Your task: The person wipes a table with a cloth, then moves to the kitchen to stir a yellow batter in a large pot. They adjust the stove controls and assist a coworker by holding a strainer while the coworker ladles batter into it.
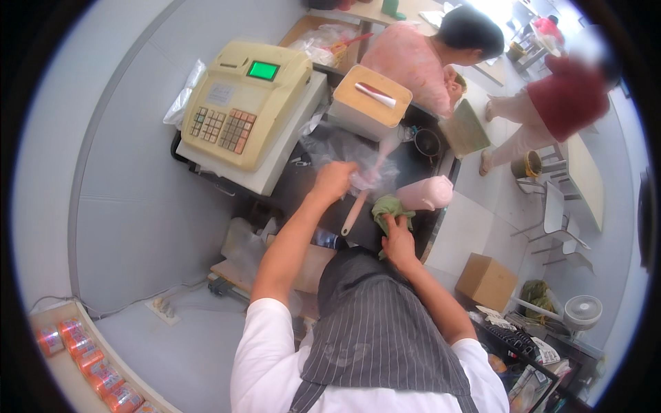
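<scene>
My left hand [335, 180] is closed on a crumpled clear plastic bag [330, 148] on the dark counter [296, 196], beside the cash register. A green cloth [392, 210] is bunched under the fingers of my right hand [398, 242], which presses it to the counter. Touching the cloth, a pink bottle or tumbler [427, 193] lies or leans toward the counter's right edge. Between my hands runs a long pink handle [354, 213]; the tool's other end is partly hidden under the plastic.
A beige cash register [248, 103] stands on the counter's left, with a white tissue box [365, 113] with a wooden lid beyond. Across the counter sits a person in pink [410, 62]; another in red [571, 96] stands behind. A cardboard box [486, 281] rests at right.
</scene>
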`<state>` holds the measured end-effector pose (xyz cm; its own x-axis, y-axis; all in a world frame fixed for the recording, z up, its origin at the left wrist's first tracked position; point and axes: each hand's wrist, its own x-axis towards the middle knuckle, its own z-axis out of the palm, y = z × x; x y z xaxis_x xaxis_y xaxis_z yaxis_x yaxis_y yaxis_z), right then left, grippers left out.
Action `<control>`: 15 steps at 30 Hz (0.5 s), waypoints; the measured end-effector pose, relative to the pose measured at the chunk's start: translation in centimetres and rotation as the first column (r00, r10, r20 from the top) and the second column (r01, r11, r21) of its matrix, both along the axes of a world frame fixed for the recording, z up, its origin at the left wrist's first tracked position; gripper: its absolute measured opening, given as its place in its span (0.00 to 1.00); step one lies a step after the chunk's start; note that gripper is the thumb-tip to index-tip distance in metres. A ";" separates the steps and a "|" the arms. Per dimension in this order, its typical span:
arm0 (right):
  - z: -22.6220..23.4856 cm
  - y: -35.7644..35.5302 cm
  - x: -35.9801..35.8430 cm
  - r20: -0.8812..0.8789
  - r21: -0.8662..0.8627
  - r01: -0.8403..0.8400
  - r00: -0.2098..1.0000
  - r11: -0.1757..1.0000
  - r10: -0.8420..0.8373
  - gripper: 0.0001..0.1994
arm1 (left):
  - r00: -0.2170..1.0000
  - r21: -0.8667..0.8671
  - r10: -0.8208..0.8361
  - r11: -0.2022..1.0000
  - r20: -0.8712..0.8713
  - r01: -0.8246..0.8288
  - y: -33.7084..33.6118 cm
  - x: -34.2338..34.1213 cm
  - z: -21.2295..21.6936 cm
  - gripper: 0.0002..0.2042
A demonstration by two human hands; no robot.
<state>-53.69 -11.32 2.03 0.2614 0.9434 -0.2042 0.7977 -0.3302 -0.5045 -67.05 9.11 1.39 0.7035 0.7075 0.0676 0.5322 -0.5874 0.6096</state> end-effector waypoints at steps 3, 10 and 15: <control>-1.0 0.5 0.6 0.059 -0.011 -0.004 0.998 1.000 0.005 0.22 | 0.942 0.078 0.276 0.952 0.191 -0.295 1.8 0.1 1.1 0.09; -2.0 3.4 -0.8 -0.243 0.347 0.217 0.960 0.913 -0.136 0.13 | 0.852 0.206 0.515 0.827 0.100 -0.524 3.3 -0.7 1.9 0.06; 2.8 8.4 -1.9 -0.464 0.385 0.508 0.829 0.771 -0.314 0.11 | 0.746 0.206 0.563 0.732 0.355 -0.650 2.3 -2.6 -0.1 0.11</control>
<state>-55.64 -2.97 4.83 0.6471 0.7583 0.0791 0.3741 -0.2254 -0.8996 -69.64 11.41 1.27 0.0557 0.8877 0.4571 0.6915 -0.3645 0.6237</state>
